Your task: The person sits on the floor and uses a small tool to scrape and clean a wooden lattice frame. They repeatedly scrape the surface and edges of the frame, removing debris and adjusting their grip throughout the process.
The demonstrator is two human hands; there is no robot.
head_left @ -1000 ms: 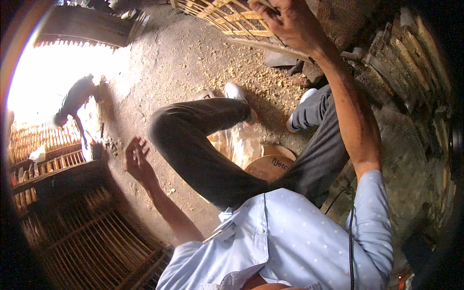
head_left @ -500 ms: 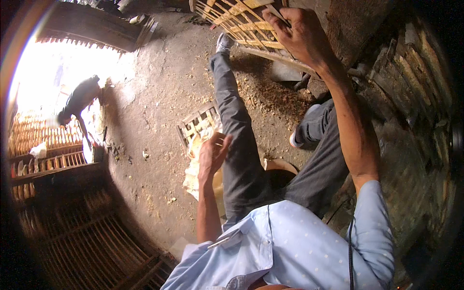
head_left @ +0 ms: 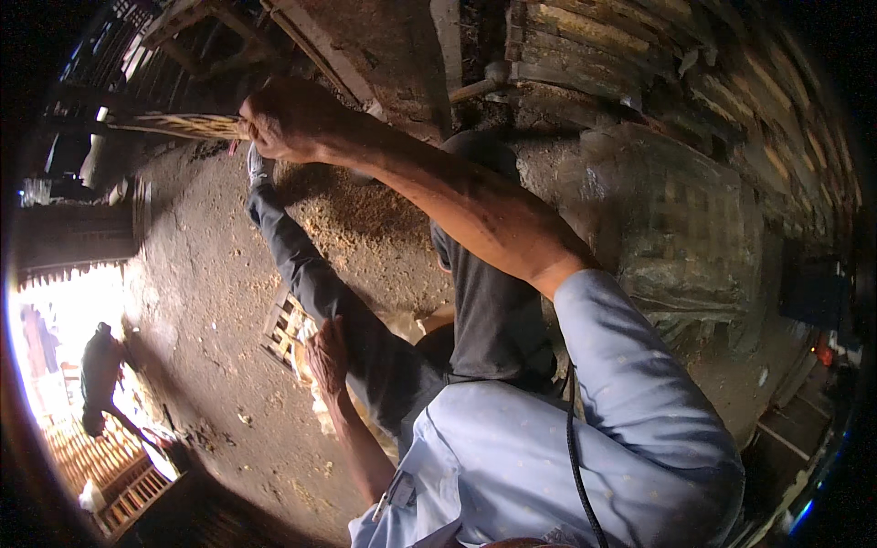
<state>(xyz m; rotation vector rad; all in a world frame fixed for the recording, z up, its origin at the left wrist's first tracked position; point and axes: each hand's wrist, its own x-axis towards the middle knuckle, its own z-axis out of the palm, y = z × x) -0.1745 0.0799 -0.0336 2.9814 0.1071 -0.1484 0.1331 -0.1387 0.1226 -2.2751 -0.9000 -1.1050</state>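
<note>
My right hand (head_left: 288, 119) is raised far forward at the upper left, its fingers closed on the end of a slatted wooden lattice frame (head_left: 196, 125). The lattice appears nearly edge-on, and my fist hides the gripped end. Beside my outstretched left leg (head_left: 315, 279), my left hand (head_left: 327, 356) rests against the dark trousers, loosely bent and holding nothing that I can see. Close to that hand, a smaller slatted wooden piece (head_left: 279, 331) lies on the ground with pale crumpled material next to it.
Wood chips and shavings (head_left: 365, 224) cover the ground ahead. Stacked planks (head_left: 630, 46) line the upper right. A rounded container (head_left: 438, 320) sits between my legs. Another person (head_left: 100, 374) bends over near a bright doorway at the left, by slatted wooden panels (head_left: 78, 447).
My view has turned to the right, so the scene sits further left. The lattice in my right hand now shows almost edge-on. My left hand has settled against my leg.
</note>
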